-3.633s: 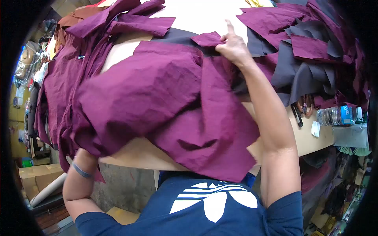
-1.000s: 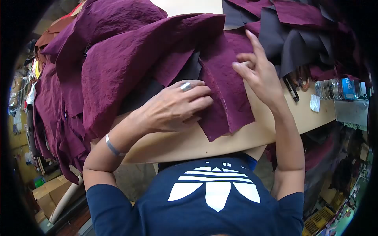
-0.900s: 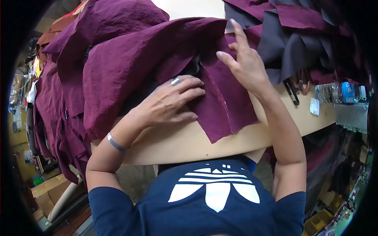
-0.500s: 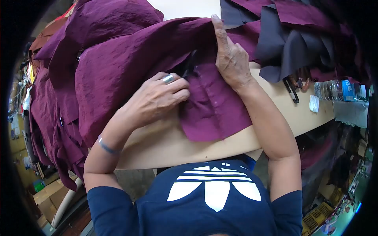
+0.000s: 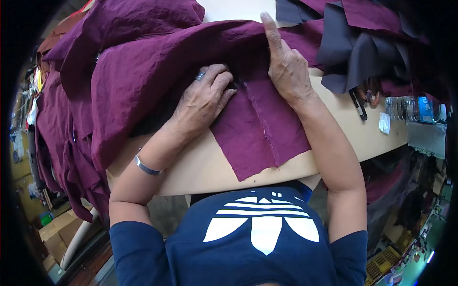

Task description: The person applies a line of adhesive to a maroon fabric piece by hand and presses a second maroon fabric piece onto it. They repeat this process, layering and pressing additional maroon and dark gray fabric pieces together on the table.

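A large piece of maroon fabric [image 5: 148, 71] lies bunched over the pale tabletop. Its front flap [image 5: 281, 128] is spread flat, and a raw-edged seam runs down it. My left hand [image 5: 202, 97], with a ring on one finger, has its fingers curled closed on the cloth beside the upper end of the seam. At the flap's right edge is my right hand [image 5: 288, 71], its index finger stretched away from me along the cloth and the other fingers bent around the edge. Its thumb is hidden.
Dark grey and maroon cloth pieces [image 5: 367, 52] are heaped at the back right. Black-handled scissors [image 5: 359, 105], a plastic bottle [image 5: 410, 109] and a white slip [image 5: 384, 123] sit along the right side. More maroon cloth [image 5: 62, 128] hangs off the left. Cardboard boxes [image 5: 64, 231] stand below.
My left hand has moved slightly up and turned, its fingers now pressed on the cloth. The flap now lies flatter and wider, with its seam's raw edge showing. My right hand has shifted slightly right.
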Action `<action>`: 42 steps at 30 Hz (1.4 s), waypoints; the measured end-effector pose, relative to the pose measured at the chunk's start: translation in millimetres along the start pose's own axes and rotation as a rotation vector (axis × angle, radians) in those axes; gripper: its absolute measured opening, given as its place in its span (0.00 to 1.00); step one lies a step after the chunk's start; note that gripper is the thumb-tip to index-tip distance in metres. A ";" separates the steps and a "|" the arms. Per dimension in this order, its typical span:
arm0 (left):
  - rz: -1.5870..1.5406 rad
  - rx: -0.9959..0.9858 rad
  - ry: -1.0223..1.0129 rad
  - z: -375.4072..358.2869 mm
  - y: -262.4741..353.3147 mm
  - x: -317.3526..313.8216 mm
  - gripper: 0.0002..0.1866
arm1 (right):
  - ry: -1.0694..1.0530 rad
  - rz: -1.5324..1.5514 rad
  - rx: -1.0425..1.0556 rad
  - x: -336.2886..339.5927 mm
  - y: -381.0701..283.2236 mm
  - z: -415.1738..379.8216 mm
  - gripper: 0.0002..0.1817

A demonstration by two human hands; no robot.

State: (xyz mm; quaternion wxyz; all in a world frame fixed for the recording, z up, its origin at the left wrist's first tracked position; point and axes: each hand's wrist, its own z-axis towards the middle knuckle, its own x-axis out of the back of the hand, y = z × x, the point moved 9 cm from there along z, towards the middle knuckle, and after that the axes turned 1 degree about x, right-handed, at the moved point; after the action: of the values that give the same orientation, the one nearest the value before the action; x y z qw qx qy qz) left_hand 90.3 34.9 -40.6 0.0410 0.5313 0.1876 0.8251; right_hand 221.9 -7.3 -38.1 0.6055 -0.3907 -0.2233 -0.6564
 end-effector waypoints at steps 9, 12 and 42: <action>0.274 0.025 0.019 14.5 -48.4 16.4 0.11 | 0.020 0.009 0.038 -0.5 -2.7 -1.9 0.44; -0.083 0.121 -0.128 30.7 -64.4 31.3 0.08 | 0.022 0.000 0.039 -1.6 -3.0 -2.3 0.44; -0.126 -0.247 -0.209 -10.7 24.7 -7.2 0.13 | 0.017 0.053 0.027 -2.5 13.7 3.6 0.42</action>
State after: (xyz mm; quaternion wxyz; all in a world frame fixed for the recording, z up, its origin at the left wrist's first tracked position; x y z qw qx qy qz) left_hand 87.1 7.2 -42.0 0.1771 0.5923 0.1124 0.7779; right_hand 236.0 -5.3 -40.4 0.6297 -0.3828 -0.2167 -0.6403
